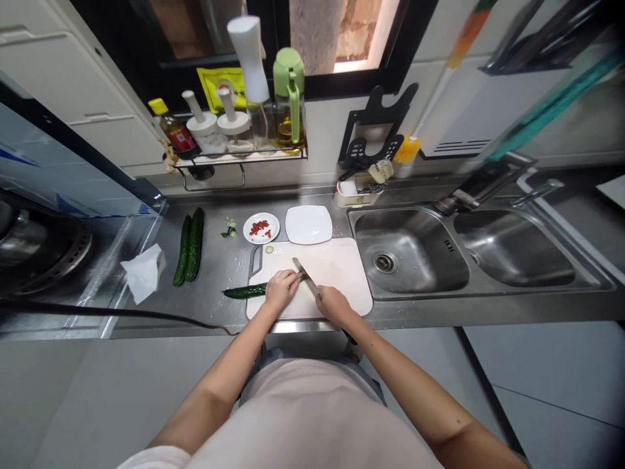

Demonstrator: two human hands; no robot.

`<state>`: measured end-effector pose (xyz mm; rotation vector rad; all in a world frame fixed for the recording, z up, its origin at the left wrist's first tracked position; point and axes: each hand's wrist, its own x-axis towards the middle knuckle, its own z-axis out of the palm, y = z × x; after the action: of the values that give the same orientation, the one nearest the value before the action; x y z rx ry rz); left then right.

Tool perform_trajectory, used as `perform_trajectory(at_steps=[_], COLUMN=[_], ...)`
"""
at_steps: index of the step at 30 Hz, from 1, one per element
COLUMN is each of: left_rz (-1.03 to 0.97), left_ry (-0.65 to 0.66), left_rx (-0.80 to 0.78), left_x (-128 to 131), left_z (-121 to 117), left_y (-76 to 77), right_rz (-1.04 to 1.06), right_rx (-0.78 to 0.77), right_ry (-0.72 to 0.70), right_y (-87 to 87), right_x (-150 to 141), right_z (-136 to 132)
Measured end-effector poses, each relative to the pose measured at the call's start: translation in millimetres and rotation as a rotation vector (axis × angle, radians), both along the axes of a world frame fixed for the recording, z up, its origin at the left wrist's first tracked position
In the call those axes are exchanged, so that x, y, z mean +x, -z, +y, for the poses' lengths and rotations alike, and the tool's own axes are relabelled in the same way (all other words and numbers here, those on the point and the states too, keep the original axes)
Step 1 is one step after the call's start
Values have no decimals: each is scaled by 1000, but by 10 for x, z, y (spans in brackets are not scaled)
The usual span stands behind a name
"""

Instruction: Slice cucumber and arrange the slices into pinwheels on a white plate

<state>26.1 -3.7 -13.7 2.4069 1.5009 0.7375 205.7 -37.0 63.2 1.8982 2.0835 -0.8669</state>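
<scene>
A dark green cucumber (245, 292) lies across the white cutting board (349, 273), its tail end past the board's left edge. My left hand (282, 288) is closed over its right part, fingers pressing it down. In my right hand (333, 303) is a kitchen knife (306, 276), its handle hidden in the grip. The blade points away and to the left, at the cucumber's right end beside my left fingertips. A pale cucumber slice (269, 249) rests near the board's top left corner.
Two whole cucumbers (189, 246), a crumpled white tissue (143, 272) and green scraps (229, 227) lie to the left. Behind the board are a plate of chopped red pieces (261, 238) and a square white plate (308, 236). A double sink (415, 283) is at right.
</scene>
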Motion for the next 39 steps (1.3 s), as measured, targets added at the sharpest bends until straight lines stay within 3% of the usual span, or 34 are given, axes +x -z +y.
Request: perform_trajectory(at_steps=[5, 12, 20, 39], left_rz=[-1, 9, 8, 6], left_ry=[-2, -6, -10, -7], left_rx=[-16, -30, -33, -40], left_x=[8, 10, 17, 17], left_z=[-6, -4, -4, 1], left_y=[-10, -33, -32, -47], right_rz=[-6, -10, -13, -37], right_rx=[-10, -6, -12, -25], right_ry=[6, 9, 4, 0], right_y=[-5, 2, 4, 34], right_x=[7, -108, -20, -99], right_z=[-36, 119, -22, 72])
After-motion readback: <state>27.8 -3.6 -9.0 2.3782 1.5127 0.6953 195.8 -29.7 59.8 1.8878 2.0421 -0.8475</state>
